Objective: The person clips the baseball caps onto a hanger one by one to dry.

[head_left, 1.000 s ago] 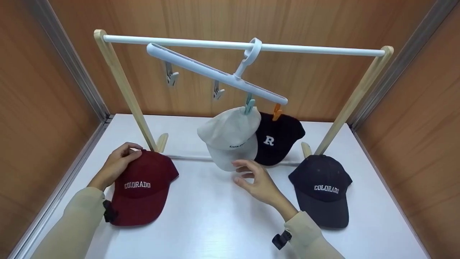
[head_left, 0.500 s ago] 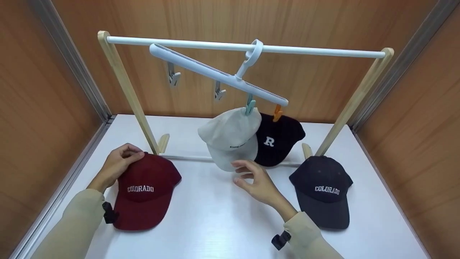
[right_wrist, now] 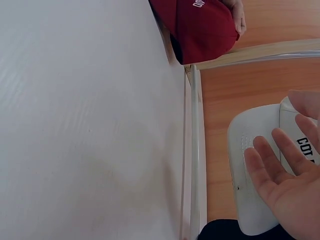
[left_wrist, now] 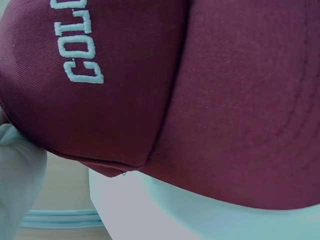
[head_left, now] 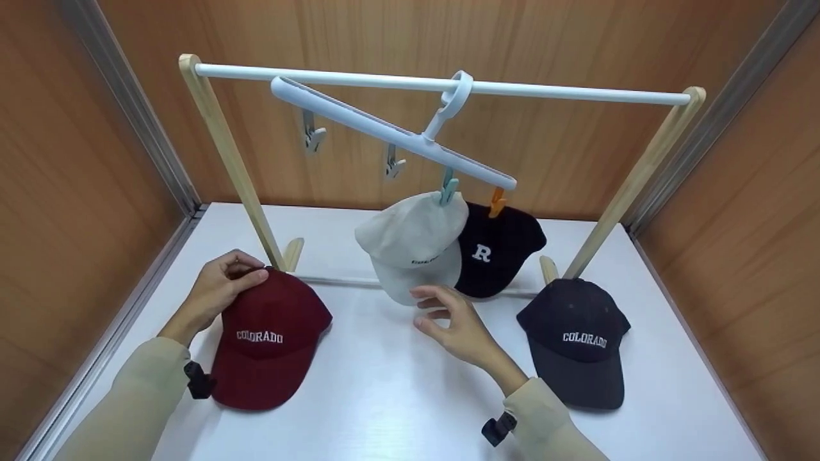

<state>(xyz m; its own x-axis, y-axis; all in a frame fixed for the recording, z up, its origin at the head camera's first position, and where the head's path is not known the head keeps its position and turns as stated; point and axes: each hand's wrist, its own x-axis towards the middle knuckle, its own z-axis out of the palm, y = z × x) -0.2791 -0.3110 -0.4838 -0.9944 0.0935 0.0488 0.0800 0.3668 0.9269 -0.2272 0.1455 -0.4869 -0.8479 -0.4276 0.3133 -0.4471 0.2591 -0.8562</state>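
Observation:
My left hand (head_left: 218,288) pinches the crown top of a red cap (head_left: 269,339) at the left; the cap looks lifted off the table in the right wrist view. The red cap (left_wrist: 225,100) fills most of the left wrist view. My right hand (head_left: 461,330), fingers loosely bent and holding nothing, is near the brim of a white cap (head_left: 413,237). That cap hangs from a teal clip (head_left: 449,189). Beside it a black cap (head_left: 500,250) with an R hangs from an orange clip (head_left: 497,203). Both clips are on a tilted hanger (head_left: 384,131).
The hanger hooks over the white rod (head_left: 570,93) of a wooden-legged rack. Two grey clips, one at the left (head_left: 312,136) and one nearer the middle (head_left: 393,165), hold nothing. A dark cap (head_left: 576,346) lies on the white table (head_left: 384,397) at the right.
The left hand and the red cap have moved a little to the right. The right hand stays at about the same place, and the hanging caps look unchanged.

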